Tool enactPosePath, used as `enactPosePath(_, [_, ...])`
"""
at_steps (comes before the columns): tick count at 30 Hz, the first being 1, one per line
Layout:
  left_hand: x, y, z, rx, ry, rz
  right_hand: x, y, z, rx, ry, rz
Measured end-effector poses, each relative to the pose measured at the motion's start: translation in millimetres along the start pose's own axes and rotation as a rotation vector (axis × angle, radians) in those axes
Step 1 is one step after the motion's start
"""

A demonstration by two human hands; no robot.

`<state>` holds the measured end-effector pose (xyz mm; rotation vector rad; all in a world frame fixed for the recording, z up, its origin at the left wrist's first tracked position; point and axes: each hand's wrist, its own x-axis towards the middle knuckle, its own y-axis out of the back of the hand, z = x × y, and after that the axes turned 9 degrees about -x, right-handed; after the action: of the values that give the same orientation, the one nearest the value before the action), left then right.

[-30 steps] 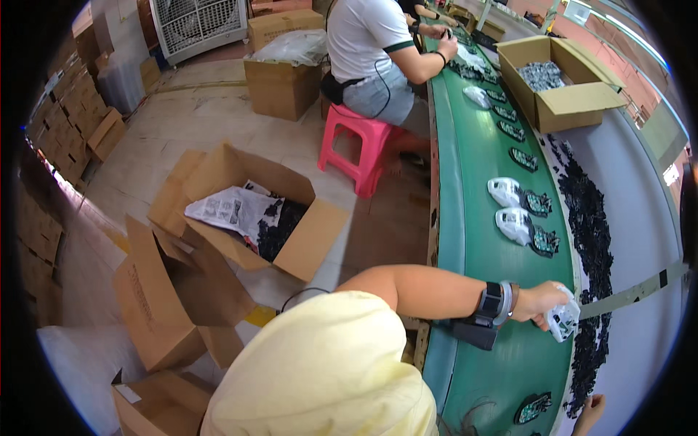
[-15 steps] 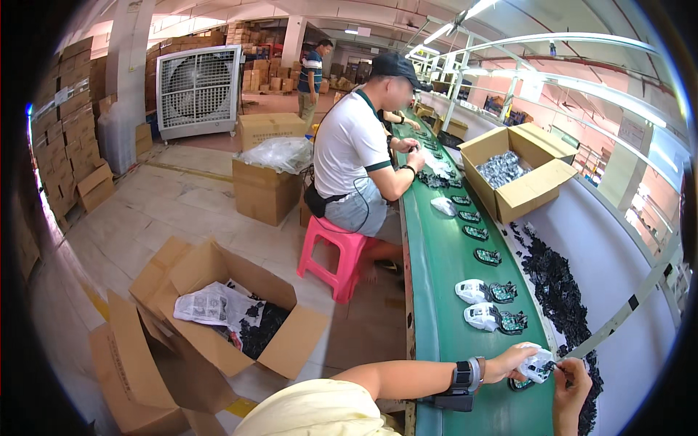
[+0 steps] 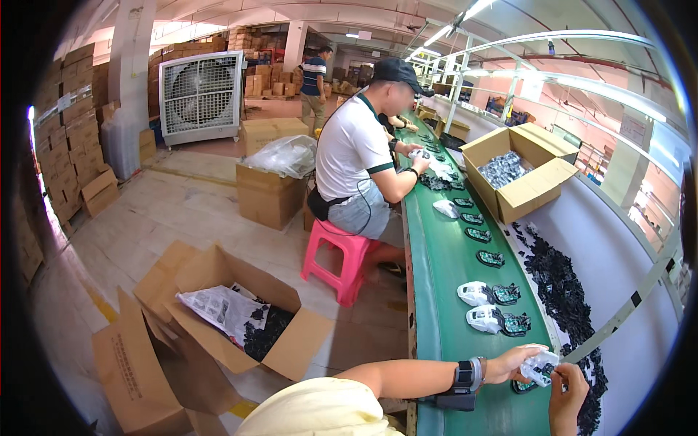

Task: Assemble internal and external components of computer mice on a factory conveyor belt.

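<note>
Over the near end of the green conveyor belt (image 3: 436,272), my left hand (image 3: 507,363) grips a white computer mouse shell (image 3: 539,363), its hollow inner side with dark parts showing. My right hand (image 3: 570,392) is closed at the shell's right edge, fingertips pinched on something small and dark that I cannot make out. Partly covered by my left hand and the shell, a black mouse base (image 3: 522,386) lies on the belt. Farther along sit a white mouse shell (image 3: 475,293) and another white shell (image 3: 483,319), each beside a black base with a green circuit board (image 3: 516,324).
Small black parts (image 3: 556,291) are heaped along the belt's right side, below an open carton of bagged parts (image 3: 518,182). A co-worker (image 3: 356,145) sits on a pink stool (image 3: 331,258) to the left. Open cartons (image 3: 240,312) stand on the floor. A slanted metal post (image 3: 618,320) rises at right.
My right hand has come closer against the shell's edge, and the shell has tilted slightly in my left hand. The dark piece between my right fingers shows less now. The far standing person has turned.
</note>
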<state>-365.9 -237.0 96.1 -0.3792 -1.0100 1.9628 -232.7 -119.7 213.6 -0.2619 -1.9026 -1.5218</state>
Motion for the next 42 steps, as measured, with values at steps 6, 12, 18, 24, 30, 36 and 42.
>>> enactPosePath(6, [-3.8, -2.1, 0.7, -0.05, 0.033, -0.039, -6.5, -19.8, 14.3, 0.066, -0.037, 0.085])
enactPosePath(12, [-1.6, -1.1, 1.3, -0.066, 0.07, -0.057, -5.9, -23.6, 11.4, 0.076, -0.025, 0.128])
enactPosePath(18, [-10.1, -0.5, 2.3, -0.092, 0.033, -0.027, -3.9, -25.3, 8.3, 0.082, 0.006, 0.098])
enactPosePath(24, [-8.3, -5.2, 1.9, -0.053, 0.007, 0.018, -9.9, -11.4, 2.5, 0.012, 0.04, 0.172])
enactPosePath(30, [1.0, 12.7, -1.1, -0.044, -0.033, 0.003, 10.8, 4.6, -1.2, -0.069, 0.126, 0.221])
enactPosePath(36, [2.1, 21.4, 2.5, 0.032, -0.071, 0.098, 151.1, 66.7, -54.1, 0.036, 0.435, 0.586])
enactPosePath(42, [13.7, 33.1, 5.2, -0.019, -0.091, 0.128, 283.8, 115.2, -157.1, 0.363, 0.388, 0.726])
